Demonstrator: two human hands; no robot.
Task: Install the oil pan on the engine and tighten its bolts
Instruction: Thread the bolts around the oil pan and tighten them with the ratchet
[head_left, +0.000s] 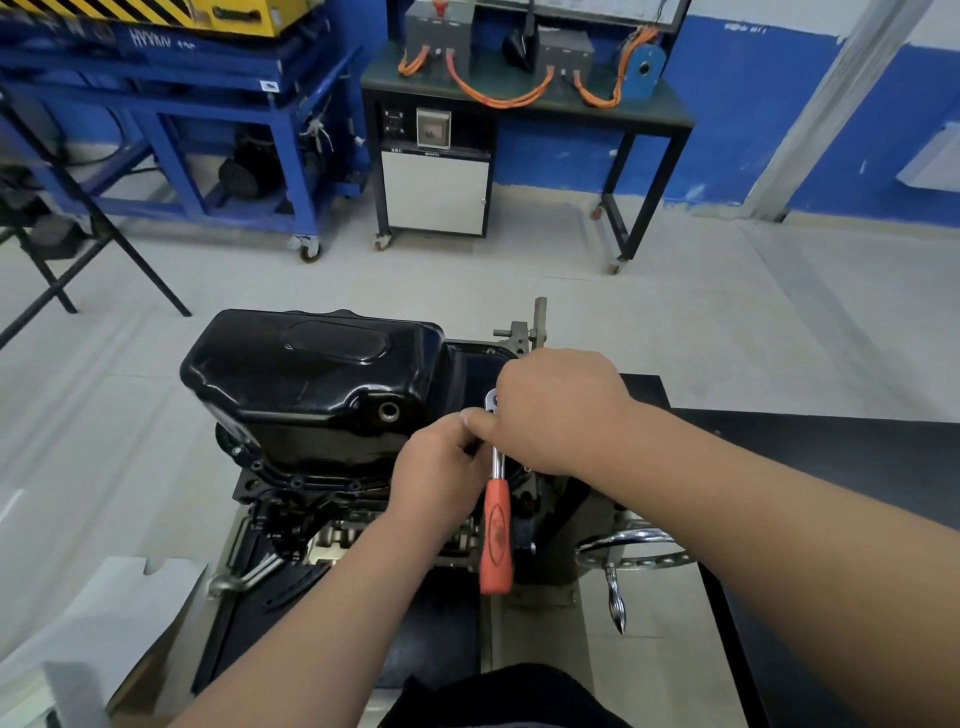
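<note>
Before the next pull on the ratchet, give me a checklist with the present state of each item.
1. Oil pan seated on the engine: ok, its rim lies on the block.
2. Right hand over the ratchet head: ok.
3. Left hand at the shaft beside it: ok.
4. Socket square on a bolt: cannot tell, hidden under the right hand.
5. Orange handle free to swing: ok, nothing touches it.
6. Near-rim bolts in place: cannot tell, too small.
</note>
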